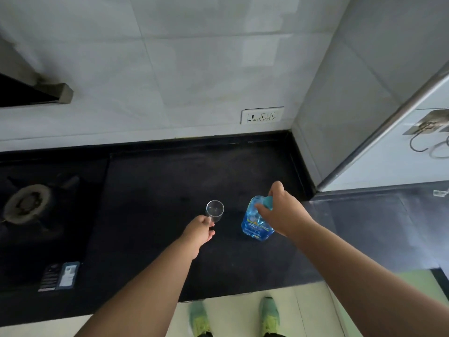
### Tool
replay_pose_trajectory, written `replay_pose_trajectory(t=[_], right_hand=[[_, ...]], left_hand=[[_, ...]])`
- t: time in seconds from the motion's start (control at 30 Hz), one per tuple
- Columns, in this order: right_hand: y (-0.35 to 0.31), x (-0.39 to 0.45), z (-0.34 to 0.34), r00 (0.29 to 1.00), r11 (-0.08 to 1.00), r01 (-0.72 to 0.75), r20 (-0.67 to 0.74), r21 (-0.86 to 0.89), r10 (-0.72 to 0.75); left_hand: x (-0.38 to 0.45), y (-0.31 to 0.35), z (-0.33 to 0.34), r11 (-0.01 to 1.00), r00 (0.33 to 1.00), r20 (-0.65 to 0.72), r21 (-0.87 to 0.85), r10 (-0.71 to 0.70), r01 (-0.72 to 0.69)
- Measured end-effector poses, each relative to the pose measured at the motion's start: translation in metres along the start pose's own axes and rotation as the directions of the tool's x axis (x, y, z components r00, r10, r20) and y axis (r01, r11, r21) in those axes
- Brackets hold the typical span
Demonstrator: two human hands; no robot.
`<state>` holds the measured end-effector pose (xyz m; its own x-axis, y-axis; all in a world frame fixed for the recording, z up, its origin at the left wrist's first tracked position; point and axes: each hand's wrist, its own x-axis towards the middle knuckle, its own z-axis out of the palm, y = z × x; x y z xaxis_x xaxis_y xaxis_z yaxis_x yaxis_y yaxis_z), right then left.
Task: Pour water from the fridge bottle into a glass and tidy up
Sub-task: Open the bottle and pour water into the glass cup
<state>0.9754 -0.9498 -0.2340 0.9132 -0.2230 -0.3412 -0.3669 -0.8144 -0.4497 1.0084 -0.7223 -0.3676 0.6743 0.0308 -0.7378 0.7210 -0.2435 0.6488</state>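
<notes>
A clear empty glass [214,210] stands upright on the black countertop [158,195]. My left hand [199,231] grips its lower part from the near side. To its right stands a blue transparent water bottle [252,221] with a teal cap [268,202]. My right hand [281,211] wraps over the bottle's neck and cap from the right, hiding part of the shoulder. Glass and bottle stand a short way apart.
A gas stove burner [28,203] sits at the left, with a label sticker [59,276] near the front. A wall socket [262,115] is on the tiled back wall. A white fridge side [388,154] rises at the right. The counter's front edge lies near my shoes.
</notes>
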Motion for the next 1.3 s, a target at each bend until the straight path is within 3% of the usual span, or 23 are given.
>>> replay_pose_trajectory(t=[0.2, 0.47, 0.57, 0.67, 0.77, 0.87, 0.93, 1.0, 1.07, 1.13, 1.23, 1.3], right_hand=[[0.003, 0.001, 0.005, 1.0, 1.0, 0.023, -0.004, 0.013, -0.023], [0.003, -0.003, 0.005, 0.998, 0.999, 0.044, -0.04, 0.015, -0.043], [0.002, -0.004, -0.004, 0.998, 0.999, 0.052, -0.035, 0.005, -0.051], [-0.011, -0.008, -0.031, 0.991, 0.994, 0.105, -0.078, -0.019, -0.106], [-0.042, -0.024, -0.073, 0.946, 0.963, 0.266, -0.206, 0.049, -0.251], [-0.078, -0.05, -0.121, 0.861, 0.869, 0.486, -0.228, 0.099, -0.455], [-0.096, -0.068, -0.147, 0.801, 0.795, 0.589, -0.237, 0.144, -0.55], [-0.109, -0.077, -0.166, 0.753, 0.742, 0.643, -0.327, 0.187, -0.571], [-0.119, -0.078, -0.185, 0.756, 0.764, 0.615, -0.417, 0.193, -0.504], [-0.129, -0.077, -0.204, 0.807, 0.867, 0.49, -0.421, 0.087, -0.414], [-0.145, -0.077, -0.219, 0.868, 0.957, 0.271, -0.405, -0.104, -0.289], [-0.155, -0.08, -0.222, 0.85, 0.96, 0.218, -0.45, -0.176, -0.275]], left_hand=[[0.006, -0.006, 0.014, 0.997, 0.997, -0.042, -0.032, -0.069, 0.068], [-0.014, -0.002, 0.011, 0.997, 0.994, -0.094, 0.048, -0.058, 0.063], [-0.032, 0.007, 0.001, 0.95, 0.987, -0.094, 0.295, 0.131, -0.098], [-0.064, 0.036, -0.008, 0.853, 0.934, 0.025, 0.398, 0.357, -0.337], [-0.108, 0.075, -0.011, 0.757, 0.851, 0.239, 0.388, 0.468, -0.525], [-0.155, 0.117, -0.013, 0.662, 0.718, 0.34, 0.283, 0.607, -0.694], [-0.182, 0.141, -0.015, 0.602, 0.63, 0.323, 0.196, 0.706, -0.774], [-0.205, 0.159, -0.021, 0.537, 0.568, 0.205, 0.191, 0.797, -0.822], [-0.226, 0.173, -0.03, 0.474, 0.503, 0.081, 0.236, 0.86, -0.848], [-0.246, 0.183, -0.039, 0.372, 0.398, -0.013, 0.39, 0.917, -0.843], [-0.265, 0.191, -0.045, 0.219, 0.221, -0.086, 0.681, 0.971, -0.698], [-0.272, 0.193, -0.048, 0.217, 0.195, -0.117, 0.739, 0.974, -0.638]])
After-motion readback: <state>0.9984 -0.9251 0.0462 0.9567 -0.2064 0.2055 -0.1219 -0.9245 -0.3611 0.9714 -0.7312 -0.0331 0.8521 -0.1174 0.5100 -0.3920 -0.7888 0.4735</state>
